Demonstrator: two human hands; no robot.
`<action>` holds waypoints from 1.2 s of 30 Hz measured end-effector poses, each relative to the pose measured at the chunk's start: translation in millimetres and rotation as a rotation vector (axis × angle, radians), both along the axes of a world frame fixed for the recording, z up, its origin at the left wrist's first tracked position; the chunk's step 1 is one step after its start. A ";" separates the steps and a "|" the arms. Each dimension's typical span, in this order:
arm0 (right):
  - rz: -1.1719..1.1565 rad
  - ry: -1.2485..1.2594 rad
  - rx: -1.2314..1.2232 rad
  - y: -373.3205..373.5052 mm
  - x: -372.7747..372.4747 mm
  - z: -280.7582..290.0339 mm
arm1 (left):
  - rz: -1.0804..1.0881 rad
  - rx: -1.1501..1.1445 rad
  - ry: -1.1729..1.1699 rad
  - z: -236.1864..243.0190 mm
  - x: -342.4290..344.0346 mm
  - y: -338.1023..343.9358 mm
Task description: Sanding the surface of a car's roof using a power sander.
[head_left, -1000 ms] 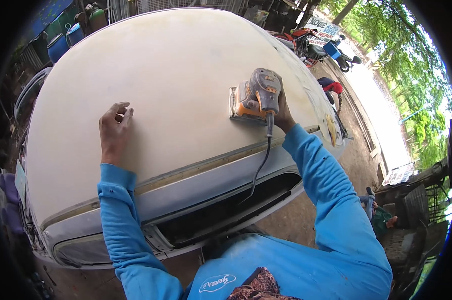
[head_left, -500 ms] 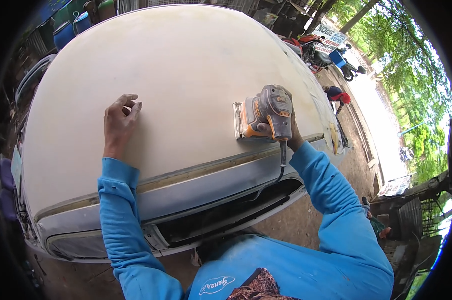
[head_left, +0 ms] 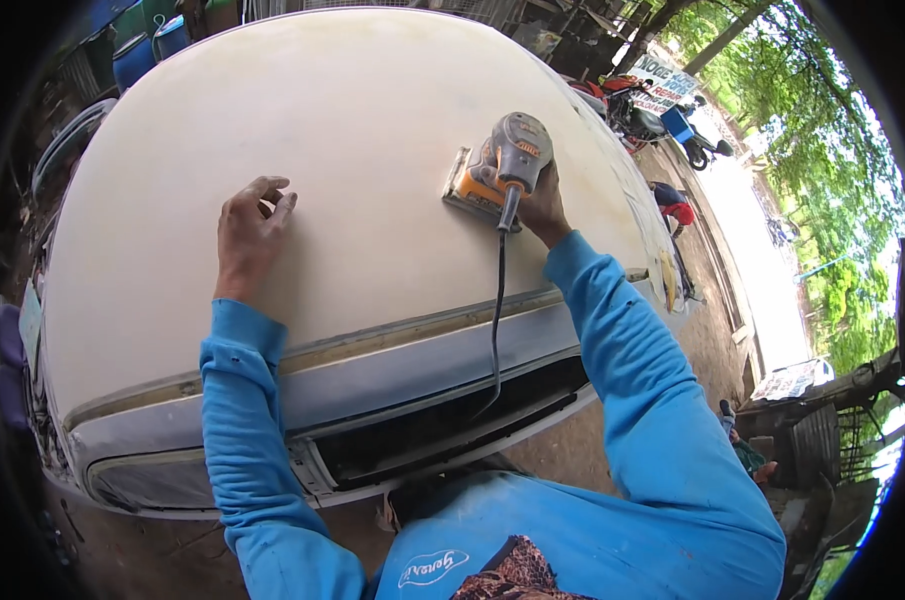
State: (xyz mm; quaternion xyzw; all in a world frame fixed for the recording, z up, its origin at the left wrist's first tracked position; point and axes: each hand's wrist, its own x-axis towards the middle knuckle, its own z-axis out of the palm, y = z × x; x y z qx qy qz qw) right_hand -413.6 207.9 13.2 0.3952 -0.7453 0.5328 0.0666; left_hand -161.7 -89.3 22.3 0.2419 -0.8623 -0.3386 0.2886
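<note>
A grey and orange electric sander (head_left: pixel 521 150) sits with its square pad on the cream-coloured roof (head_left: pixel 362 110) of a vehicle. My right hand (head_left: pixel 545 210) grips the sander's body from its right side; part of the fingers is hidden behind it. From the sander's near end a dark cord (head_left: pixel 498 310) hangs over the roof edge toward the window opening. Over the left part of the roof is my left hand (head_left: pixel 250 238), loosely curled, with a gap between thumb and fingers and nothing in it. Whether it touches the surface I cannot tell.
A side rail strip (head_left: pixel 372 343) runs along the roof's near edge, above a dark window opening (head_left: pixel 442 425). Blue drums (head_left: pixel 134 62) stand at the far left. Motorcycles (head_left: pixel 637 110) are parked at the far right. Beyond the vehicle's right end a person in red headwear (head_left: pixel 679 211) bends down.
My right hand has pushed the sander farther away and slightly left across the roof, and its cord now hangs straighter. My left hand has shifted a little right and away from me.
</note>
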 end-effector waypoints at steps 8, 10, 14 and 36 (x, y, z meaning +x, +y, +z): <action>0.006 0.040 0.065 57.6 18.4 -15.1 | -0.029 0.007 0.005 -0.1 1.1 -3.9; -0.087 -0.140 0.043 65.7 -9.1 -7.7 | -0.026 -0.007 -0.012 -0.6 -0.1 -4.4; -0.181 -0.057 -0.023 45.4 -43.5 4.9 | -0.040 -0.045 -0.023 -1.0 -0.3 -2.4; -0.152 -0.170 -0.004 55.8 -30.6 0.2 | -0.046 -0.053 -0.055 3.0 1.4 0.9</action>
